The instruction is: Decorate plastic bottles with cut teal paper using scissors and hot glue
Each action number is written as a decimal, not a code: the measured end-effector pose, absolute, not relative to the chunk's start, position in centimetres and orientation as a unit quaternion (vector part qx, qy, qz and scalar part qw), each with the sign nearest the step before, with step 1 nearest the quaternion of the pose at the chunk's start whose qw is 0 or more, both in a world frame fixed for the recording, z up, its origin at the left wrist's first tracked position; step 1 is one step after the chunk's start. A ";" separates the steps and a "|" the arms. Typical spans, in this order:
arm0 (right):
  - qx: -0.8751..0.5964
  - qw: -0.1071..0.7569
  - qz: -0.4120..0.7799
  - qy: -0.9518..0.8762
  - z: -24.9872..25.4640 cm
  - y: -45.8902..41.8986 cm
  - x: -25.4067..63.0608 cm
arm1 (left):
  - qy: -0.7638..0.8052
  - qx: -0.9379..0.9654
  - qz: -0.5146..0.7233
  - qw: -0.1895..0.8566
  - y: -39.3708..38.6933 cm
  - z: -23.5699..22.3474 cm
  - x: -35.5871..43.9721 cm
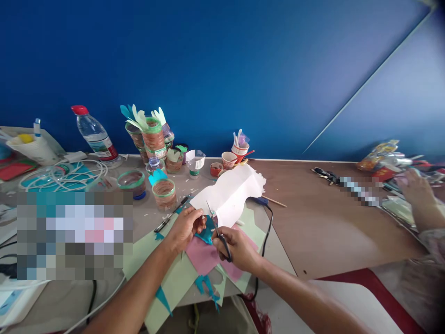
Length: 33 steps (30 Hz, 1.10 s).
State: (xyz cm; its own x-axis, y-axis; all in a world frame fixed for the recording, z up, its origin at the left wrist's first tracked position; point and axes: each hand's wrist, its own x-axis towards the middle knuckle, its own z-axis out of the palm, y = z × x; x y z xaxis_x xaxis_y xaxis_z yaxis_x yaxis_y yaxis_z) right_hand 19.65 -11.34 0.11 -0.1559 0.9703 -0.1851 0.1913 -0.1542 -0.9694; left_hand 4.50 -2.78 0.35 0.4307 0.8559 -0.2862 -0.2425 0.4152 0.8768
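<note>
My left hand (187, 227) pinches the near left edge of a white sheet of paper (227, 188), which has a wavy cut outline and a crease along its length. In my right hand (238, 246) is a pair of scissors (217, 227) with dark handles, its blades at the paper's near edge beside my left fingers. Whether the blades are apart is hard to see. Beneath both hands lie pink paper (201, 255), pale green paper (181, 276) and blue paper scraps (207, 285).
Brown-wrapped cups (155, 137) with paper leaves stand behind, near a tilted water bottle (95, 134). Paper cups (229, 160) sit by the blue wall. A black pen (172, 213), white cable (93, 174) and wooden stick (274, 201) lie around. Another person's hand (419, 195) is far right.
</note>
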 end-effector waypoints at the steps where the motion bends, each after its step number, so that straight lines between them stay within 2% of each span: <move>1: -0.538 0.371 0.535 -0.535 -0.1 -11.7 19.6 | 0.382 0.395 0.361 0.754 -2.9 0.4 4.6; 12: -0.537 0.401 0.544 -0.505 0.3 -13.9 19.2 | 0.324 0.410 0.284 0.804 -3.7 -0.5 4.4; 24: -0.556 0.311 0.529 -0.560 0.8 -13.9 20.7 | 0.316 0.452 0.260 0.793 -3.5 -0.8 4.2; 33: -0.551 0.354 0.524 -0.545 -0.1 -14.2 20.2 | 0.319 0.455 0.262 0.789 -3.6 -0.4 4.2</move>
